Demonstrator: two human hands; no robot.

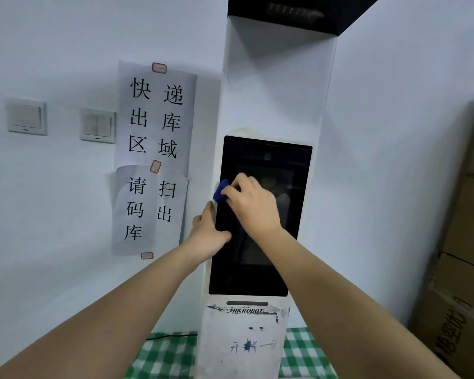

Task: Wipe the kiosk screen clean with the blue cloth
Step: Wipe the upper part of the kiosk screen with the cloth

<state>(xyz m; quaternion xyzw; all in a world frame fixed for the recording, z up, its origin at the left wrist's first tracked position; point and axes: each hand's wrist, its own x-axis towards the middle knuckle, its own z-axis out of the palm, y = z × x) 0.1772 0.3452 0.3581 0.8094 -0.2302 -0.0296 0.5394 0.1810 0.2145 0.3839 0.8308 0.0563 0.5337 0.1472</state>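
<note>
Right hand (251, 203): palm down on the blue cloth (221, 190), fingers clenched over it, pressing it flat to the glass near the left edge, likely so the whole pad wipes.
Blue cloth: bunched, mostly hidden under the hand; one fold shows at the fingertips.
Left hand (209, 232): fingers wrapped on the left rim of the kiosk (274, 91), apparently bracing the white housing against the push.
Kiosk screen (257, 258): dark, upright; lower half and right side uncovered.
Progress: mid-wipe; upper-left zone in hand, remainder apparently unfinished.
Surroundings: paper notices (155, 119) on wall, beside kiosk; checked tabletop (162, 356) below.
</note>
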